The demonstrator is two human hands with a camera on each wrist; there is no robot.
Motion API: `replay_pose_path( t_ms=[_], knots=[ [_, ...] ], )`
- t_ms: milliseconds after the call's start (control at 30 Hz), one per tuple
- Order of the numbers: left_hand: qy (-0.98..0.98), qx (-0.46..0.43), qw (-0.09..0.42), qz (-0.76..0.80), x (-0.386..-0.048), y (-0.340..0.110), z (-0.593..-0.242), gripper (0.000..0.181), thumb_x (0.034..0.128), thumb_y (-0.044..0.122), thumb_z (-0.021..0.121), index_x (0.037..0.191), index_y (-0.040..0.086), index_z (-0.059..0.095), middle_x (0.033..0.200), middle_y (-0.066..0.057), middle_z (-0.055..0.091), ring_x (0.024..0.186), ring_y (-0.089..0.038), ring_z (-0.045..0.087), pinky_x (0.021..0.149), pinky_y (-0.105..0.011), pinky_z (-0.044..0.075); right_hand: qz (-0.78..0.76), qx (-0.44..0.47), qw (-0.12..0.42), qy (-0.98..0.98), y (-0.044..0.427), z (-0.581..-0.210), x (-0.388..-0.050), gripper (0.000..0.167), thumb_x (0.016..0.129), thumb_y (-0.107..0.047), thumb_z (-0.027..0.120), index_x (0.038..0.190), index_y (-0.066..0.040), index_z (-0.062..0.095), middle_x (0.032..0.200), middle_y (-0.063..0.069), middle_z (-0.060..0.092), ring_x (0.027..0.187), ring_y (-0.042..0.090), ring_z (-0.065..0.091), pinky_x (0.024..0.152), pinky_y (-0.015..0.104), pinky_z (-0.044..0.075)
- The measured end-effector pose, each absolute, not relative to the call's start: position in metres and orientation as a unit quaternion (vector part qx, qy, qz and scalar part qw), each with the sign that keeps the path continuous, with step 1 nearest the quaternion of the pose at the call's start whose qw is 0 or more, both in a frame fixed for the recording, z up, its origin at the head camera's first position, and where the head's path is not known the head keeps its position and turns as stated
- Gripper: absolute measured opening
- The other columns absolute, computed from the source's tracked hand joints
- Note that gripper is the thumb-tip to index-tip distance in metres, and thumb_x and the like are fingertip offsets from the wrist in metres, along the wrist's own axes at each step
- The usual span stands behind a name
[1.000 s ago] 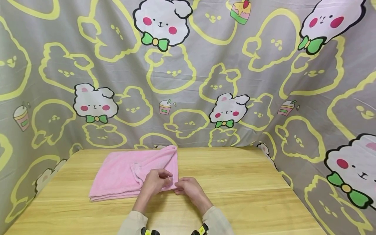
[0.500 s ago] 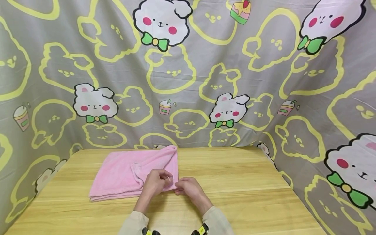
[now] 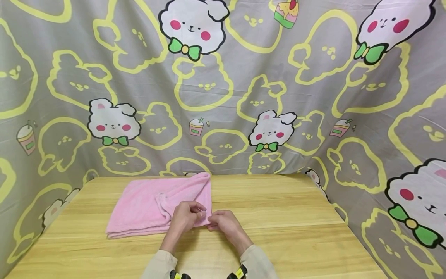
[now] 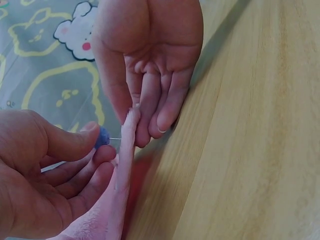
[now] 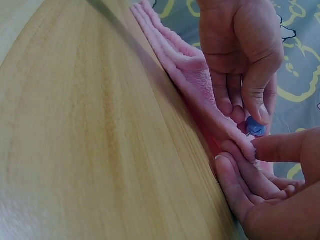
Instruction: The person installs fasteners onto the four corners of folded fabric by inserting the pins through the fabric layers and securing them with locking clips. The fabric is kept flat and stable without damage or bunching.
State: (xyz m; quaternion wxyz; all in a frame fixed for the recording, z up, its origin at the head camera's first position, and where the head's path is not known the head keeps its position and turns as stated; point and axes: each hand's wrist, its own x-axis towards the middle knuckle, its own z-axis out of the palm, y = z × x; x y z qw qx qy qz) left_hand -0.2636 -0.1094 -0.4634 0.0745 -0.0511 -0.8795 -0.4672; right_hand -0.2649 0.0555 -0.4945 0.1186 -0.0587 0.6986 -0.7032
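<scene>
A folded pink plush cloth [image 3: 141,205] lies on the wooden table, one layer turned back diagonally near its right end. Over its near right corner, my left hand [image 3: 185,217] pinches a pin with a blue head [image 4: 102,137] between thumb and fingers. The thin metal shaft points at the cloth's edge; its tip meets the pile, and how deep it sits I cannot tell. My right hand [image 3: 226,226] pinches that same edge between thumb and fingers, holding it raised in the right wrist view. The blue head [image 5: 255,126] is just beyond the right fingertips.
The wooden table [image 3: 285,232] extends to the right and in front of the hands. A grey curtain [image 3: 223,89] with rabbit prints hangs behind the table and along both sides.
</scene>
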Motion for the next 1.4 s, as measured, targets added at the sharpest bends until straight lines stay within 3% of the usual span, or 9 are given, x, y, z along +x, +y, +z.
replay_pose_path(
  t_ms=[1033,1133,1300,1400],
  knots=[
    [-0.891,-0.053,0.058,-0.447,-0.263,-0.107,-0.465,0.005,0.0806,0.008,0.082,0.084,0.011,0.079,0.072,0.001,0.072,0.065,-0.009,0.058,0.061,-0.028,0.046,-0.696,-0.061,0.116,0.706,0.056,-0.495,-0.265,0.021,0.089,-0.001,0.063,0.101,0.016,0.066,0.084,0.010,0.071,0.070,0.013,0.066,0.075,0.034,0.061],
    [-0.896,-0.055,0.048,-0.438,-0.264,-0.109,-0.464,0.008,0.0820,0.012,0.081,0.090,0.012,0.080,0.076,0.000,0.074,0.069,-0.011,0.061,0.063,-0.030,0.048,-0.697,-0.060,0.115,0.705,0.056,-0.495,-0.265,0.021,0.089,-0.001,0.063,0.100,0.016,0.066,0.083,0.009,0.070,0.070,0.012,0.066,0.075,0.033,0.061],
    [-0.902,-0.048,0.023,-0.429,-0.264,-0.115,-0.459,0.027,0.0820,0.018,0.082,0.107,0.009,0.077,0.085,-0.004,0.075,0.077,-0.016,0.068,0.070,-0.035,0.053,-0.701,-0.056,0.118,0.701,0.056,-0.496,-0.266,0.020,0.089,-0.002,0.063,0.100,0.015,0.066,0.082,0.010,0.071,0.069,0.012,0.066,0.075,0.032,0.061],
    [-0.901,-0.041,0.023,-0.431,-0.263,-0.118,-0.456,0.021,0.0788,0.016,0.084,0.095,0.008,0.076,0.079,-0.002,0.072,0.073,-0.015,0.065,0.068,-0.034,0.052,-0.703,-0.053,0.119,0.699,0.055,-0.496,-0.266,0.021,0.090,-0.002,0.063,0.101,0.016,0.066,0.083,0.012,0.071,0.069,0.012,0.066,0.075,0.032,0.061]
  ],
)
